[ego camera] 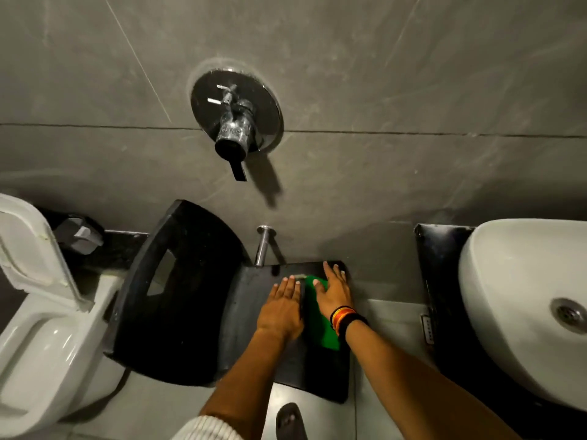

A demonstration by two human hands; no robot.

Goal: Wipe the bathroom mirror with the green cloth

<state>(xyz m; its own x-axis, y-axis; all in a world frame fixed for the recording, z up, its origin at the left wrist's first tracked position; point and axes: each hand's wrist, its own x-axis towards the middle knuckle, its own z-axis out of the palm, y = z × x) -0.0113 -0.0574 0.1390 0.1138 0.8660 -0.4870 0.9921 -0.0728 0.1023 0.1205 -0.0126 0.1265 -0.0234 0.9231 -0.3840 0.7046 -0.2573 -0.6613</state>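
Note:
The green cloth [325, 331] lies flat on the seat of a black plastic chair [178, 300] low in the view. My left hand [282, 309] rests palm down on the seat, its fingers together, just left of the cloth. My right hand [333, 292] lies flat on the cloth's far end, fingers spread, with bands on the wrist. Neither hand grips the cloth. No mirror is in view.
A chrome tap mixer [236, 117] and a spout [263, 246] stick out of the grey tiled wall above the chair. A white toilet [41, 315] with raised lid stands at left. A white basin [524, 296] on a dark counter is at right. A dark sandal [290, 422] shows below.

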